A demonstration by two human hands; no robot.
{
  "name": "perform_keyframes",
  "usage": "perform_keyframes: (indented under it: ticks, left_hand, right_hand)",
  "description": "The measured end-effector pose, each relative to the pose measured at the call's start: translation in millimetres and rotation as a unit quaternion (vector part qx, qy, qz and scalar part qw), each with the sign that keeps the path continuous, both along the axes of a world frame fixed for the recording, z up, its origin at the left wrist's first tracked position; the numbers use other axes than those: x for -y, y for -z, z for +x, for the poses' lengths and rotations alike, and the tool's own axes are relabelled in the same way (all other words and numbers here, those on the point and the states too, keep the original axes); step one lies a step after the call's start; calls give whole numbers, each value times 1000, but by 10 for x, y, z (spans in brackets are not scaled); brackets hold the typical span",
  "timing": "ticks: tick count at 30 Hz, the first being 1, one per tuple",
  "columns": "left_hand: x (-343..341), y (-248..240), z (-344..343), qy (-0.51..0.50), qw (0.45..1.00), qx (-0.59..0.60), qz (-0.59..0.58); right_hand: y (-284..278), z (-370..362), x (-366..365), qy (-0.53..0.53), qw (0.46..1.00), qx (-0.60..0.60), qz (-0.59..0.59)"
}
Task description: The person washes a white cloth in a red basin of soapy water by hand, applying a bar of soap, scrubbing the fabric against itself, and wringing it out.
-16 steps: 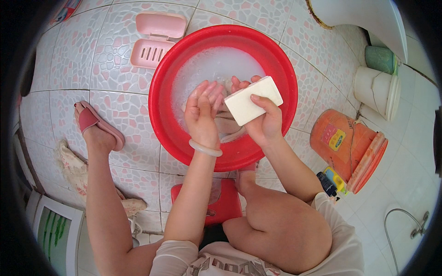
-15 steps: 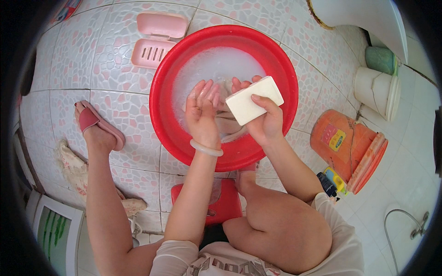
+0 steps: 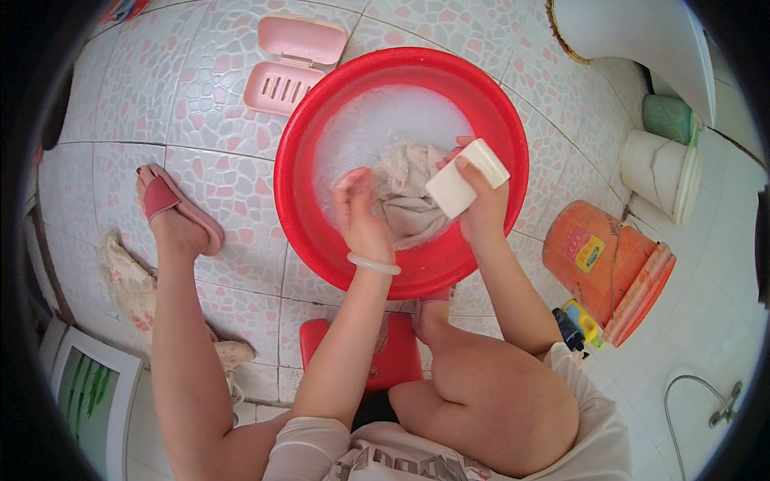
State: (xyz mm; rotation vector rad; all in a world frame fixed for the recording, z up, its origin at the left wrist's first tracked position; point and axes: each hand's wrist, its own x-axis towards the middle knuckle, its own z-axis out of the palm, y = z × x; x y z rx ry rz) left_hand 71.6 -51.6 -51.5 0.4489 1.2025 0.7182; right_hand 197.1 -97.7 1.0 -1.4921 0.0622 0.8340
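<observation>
In my right hand [image 3: 487,210] is a thick white bar of soap [image 3: 451,191], the thumb lying over it and the fingers behind. That hand hovers above the right part of a round red basin [image 3: 291,172]. Over the basin's left part is my left hand [image 3: 365,223], palm up, holding nothing, its fingers loosely bent and apart. A pale ring bracelet [image 3: 374,264] circles the left wrist. Between the hands, a bunched beige cloth [image 3: 405,196] lies in cloudy, sudsy water [image 3: 353,120].
A pink soap box [image 3: 277,86] lies open on the tiled floor beyond the basin. Orange [image 3: 593,256] and white [image 3: 654,172] buckets stand at the right, near small bottles [image 3: 579,322]. A red stool [image 3: 393,361] is below me; a crumpled cloth [image 3: 128,280] lies left.
The soap and my right hand have moved right, and the soap is turned more on edge. My left hand has lowered a little, its fingers more bent. More of the beige cloth shows.
</observation>
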Motion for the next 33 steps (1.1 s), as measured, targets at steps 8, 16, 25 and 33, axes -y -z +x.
perform_keyframes:
  ticks: [8, 16, 25, 33]
  left_hand:
    - [279, 320, -99, 106, 901, -382, 177]
    - [405, 589, -79, 182, 967, -147, 97]
    - [604, 477, 2, 271, 948, -71, -150]
    - [360, -10, -40, 242, 909, 236, -245]
  right_hand:
    - [61, 198, 388, -89, 979, -69, -169]
    - [81, 127, 570, -56, 984, -118, -121]
    - [-23, 153, 508, -8, 993, -65, -103]
    - [105, 39, 19, -161, 933, 288, -142]
